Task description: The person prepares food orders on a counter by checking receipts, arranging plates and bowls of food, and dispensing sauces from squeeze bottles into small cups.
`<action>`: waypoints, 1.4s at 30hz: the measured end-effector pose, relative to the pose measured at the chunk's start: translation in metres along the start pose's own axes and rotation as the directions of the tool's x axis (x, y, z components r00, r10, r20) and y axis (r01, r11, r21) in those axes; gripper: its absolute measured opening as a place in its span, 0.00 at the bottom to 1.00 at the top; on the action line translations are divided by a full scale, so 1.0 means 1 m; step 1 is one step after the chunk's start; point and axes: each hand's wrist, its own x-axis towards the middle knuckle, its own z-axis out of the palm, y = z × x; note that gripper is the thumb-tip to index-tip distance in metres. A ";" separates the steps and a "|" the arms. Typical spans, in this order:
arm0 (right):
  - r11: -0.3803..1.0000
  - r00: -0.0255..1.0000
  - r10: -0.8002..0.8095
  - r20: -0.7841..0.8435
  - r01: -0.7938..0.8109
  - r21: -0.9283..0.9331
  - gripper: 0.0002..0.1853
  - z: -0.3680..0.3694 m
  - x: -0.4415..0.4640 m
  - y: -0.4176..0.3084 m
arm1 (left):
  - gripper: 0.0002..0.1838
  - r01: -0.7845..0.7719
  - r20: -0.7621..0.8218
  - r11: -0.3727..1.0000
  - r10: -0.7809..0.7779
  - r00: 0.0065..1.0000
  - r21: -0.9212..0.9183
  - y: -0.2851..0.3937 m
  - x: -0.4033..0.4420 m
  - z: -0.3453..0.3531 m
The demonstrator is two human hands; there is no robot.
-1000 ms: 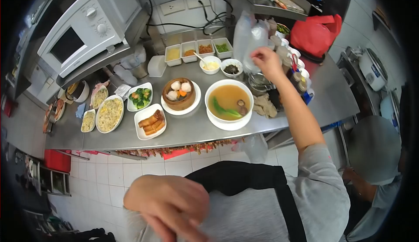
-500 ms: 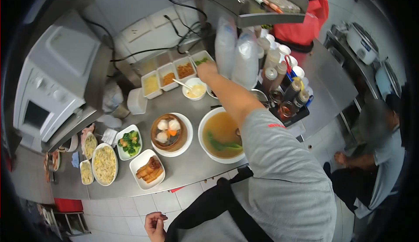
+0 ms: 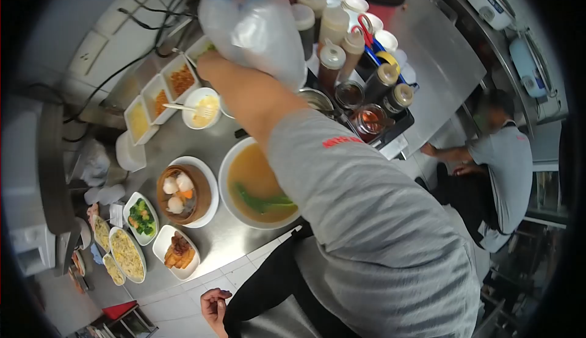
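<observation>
My right hand point(image 3: 218, 68) reaches into the far white container of chopped greens point(image 3: 200, 46); its fingers are hidden behind the hand. Clear plastic bags point(image 3: 259, 30) stand upright against that forearm. Below the arm sits a large bowl of brown broth point(image 3: 244, 173) with a green leafy stalk point(image 3: 259, 201) in it. A small white bowl point(image 3: 204, 117) with a yellowish food and a white fork point(image 3: 180, 107) is left of my right wrist. My left hand point(image 3: 215, 306) hangs low in front of the counter, fingers curled in, with nothing seen in it.
A bamboo steamer of dumplings point(image 3: 176, 194) rests on a white plate. Beside it are fried pieces point(image 3: 178, 252), broccoli point(image 3: 141, 219) and a rice dish point(image 3: 127, 255). Sauce bottles point(image 3: 332, 60) and jars crowd the right. A person point(image 3: 503, 167) sits low at far right.
The view has shifted right, so the counter items appear farther left. My right hand remains at the greens container, and the bags now lean over the forearm. My left hand stays low and curled.
</observation>
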 end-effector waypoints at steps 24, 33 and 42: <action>0.739 0.910 0.287 -0.300 -0.011 0.674 0.06 -0.003 0.003 -0.031 | 0.25 -0.066 0.334 0.993 0.031 0.942 0.094 0.005 0.044 -0.009; 0.845 0.882 -0.309 -0.357 0.426 0.322 0.02 -0.049 -0.241 -0.044 | 0.16 -0.350 0.343 0.873 0.232 0.910 0.339 -0.081 0.081 0.024; 0.937 0.955 -0.255 -0.151 0.283 0.207 0.06 -0.041 -0.344 -0.058 | 0.22 -0.684 0.488 0.496 0.480 0.729 0.535 -0.072 0.088 0.063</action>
